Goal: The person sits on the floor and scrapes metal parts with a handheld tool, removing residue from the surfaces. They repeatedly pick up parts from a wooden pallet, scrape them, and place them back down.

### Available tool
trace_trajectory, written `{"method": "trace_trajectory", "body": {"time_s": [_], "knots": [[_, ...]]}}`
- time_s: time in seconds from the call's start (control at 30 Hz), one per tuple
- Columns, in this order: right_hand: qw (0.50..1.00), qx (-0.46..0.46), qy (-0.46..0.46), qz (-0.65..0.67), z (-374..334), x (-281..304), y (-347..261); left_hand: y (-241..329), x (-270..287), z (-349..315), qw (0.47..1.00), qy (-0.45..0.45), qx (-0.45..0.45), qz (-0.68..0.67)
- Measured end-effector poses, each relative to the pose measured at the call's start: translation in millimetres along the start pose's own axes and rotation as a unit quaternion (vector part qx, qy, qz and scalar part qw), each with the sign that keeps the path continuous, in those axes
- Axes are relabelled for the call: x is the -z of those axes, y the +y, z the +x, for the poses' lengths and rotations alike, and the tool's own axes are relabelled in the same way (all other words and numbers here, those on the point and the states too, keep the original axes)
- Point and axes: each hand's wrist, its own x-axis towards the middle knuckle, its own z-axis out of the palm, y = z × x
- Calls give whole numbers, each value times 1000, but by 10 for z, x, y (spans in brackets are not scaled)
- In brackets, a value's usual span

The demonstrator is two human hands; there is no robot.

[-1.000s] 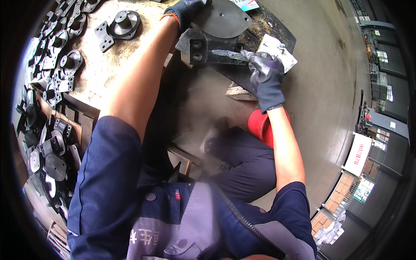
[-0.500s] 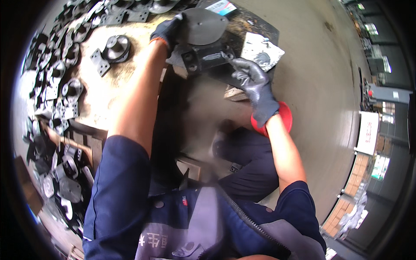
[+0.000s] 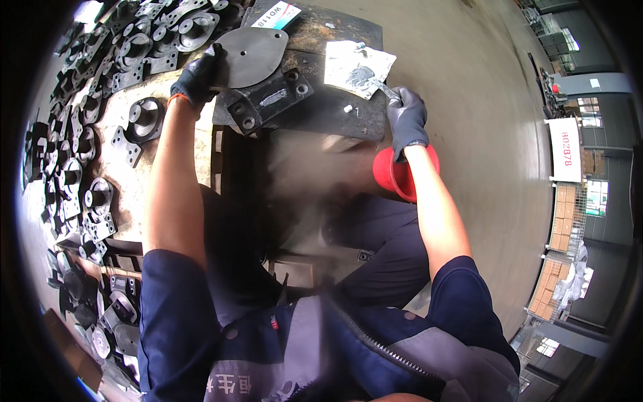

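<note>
My left hand (image 3: 197,75), in a dark glove, is closed on the edge of a dark metal bracket (image 3: 251,59). Its rounded plate faces up, and a flat base with holes at the corners shows on the near side, a pale grey smear across its middle. In my gloved right hand (image 3: 407,117) is a small flat spatula (image 3: 383,86), pinched between the fingers. The spatula's tip reaches a patch of grey paste (image 3: 362,75) on a white sheet (image 3: 338,59). That sheet lies on the dark worktop (image 3: 335,124) at the right.
A small white cap (image 3: 347,108) lies near the sheet, and a small box (image 3: 280,15) stands behind the bracket. Below my right wrist is a red bucket (image 3: 395,175). Several similar metal brackets (image 3: 142,119) cover the left side. Shelving with cartons (image 3: 566,208) stands far right.
My right hand has moved from beside the bracket's base to the white sheet, bringing the spatula to the paste. The bracket in my left hand has shifted left and tilted in the view.
</note>
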Motion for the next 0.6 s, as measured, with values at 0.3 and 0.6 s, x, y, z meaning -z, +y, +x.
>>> {"method": "trace_trajectory", "body": {"time_s": [0.3,0.6], "knots": [[992,88,-4,-91,36,-105,140,-17,-18,8,1000,5,-9,8],[988,119,-11,-100,46,-63,120,-39,-10,31,1000,9,-16,22]]}}
